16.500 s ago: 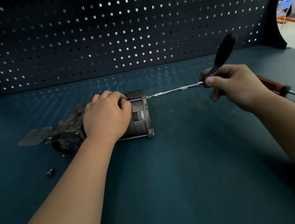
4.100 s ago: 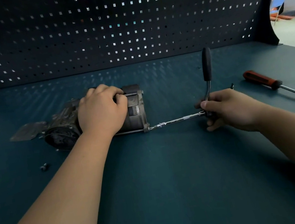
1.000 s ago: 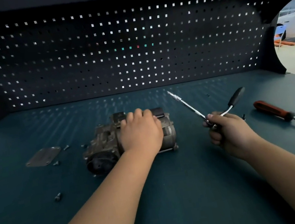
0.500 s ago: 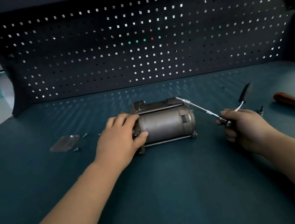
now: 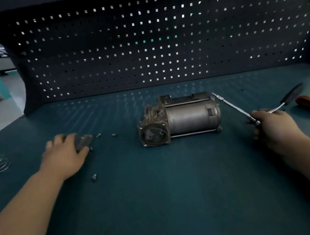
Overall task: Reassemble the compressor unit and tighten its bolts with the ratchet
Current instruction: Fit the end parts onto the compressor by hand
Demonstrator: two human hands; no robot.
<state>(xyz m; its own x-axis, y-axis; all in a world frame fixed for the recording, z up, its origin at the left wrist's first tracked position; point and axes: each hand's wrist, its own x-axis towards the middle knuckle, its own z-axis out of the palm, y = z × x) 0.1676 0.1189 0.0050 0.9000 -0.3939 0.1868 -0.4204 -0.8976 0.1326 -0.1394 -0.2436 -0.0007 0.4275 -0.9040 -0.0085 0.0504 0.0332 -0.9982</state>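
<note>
Left hand (image 5: 64,156) on plate (image 5: 85,140), right hand (image 5: 272,126) gripping ratchet (image 5: 234,106), compressor (image 5: 189,120) between.

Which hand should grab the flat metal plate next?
Left. The left hand is on the plate, left of the compressor; the right hand grips the ratchet on the other side.

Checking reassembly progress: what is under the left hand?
The left hand lies over a flat metal plate; only its end toward the compressor shows. Whether the fingers grip it is hidden by the hand.
</note>
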